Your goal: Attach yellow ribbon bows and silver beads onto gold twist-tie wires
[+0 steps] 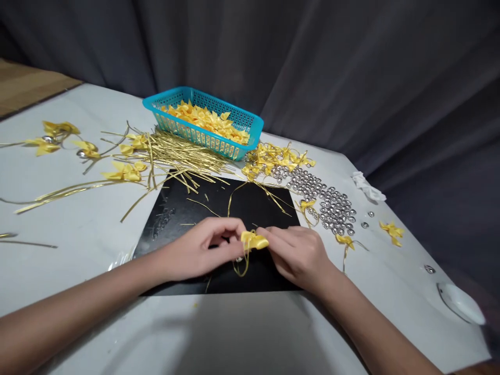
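Observation:
Between my two hands is a yellow ribbon bow (pixel 254 240) with a loop of thin gold cord (pixel 245 268) hanging below it. My left hand (pixel 213 247) pinches the bow's left side between thumb and fingers, and a small silver piece shows just under the thumb. From the right, my right hand (pixel 299 252) closes its fingertips on the bow's other edge; the exact grip there is partly hidden. Both hands are above a black mat (pixel 258 284) scattered with short gold cord scraps.
A turquoise basket (pixel 253 138) of yellow bows stands at the back beside a pile of gold cords (pixel 179 153). Silver beads (pixel 336 208) lie to the right, near finished-looking bows (pixel 273 156). A white mouse-shaped object (pixel 461 302) sits at the right edge.

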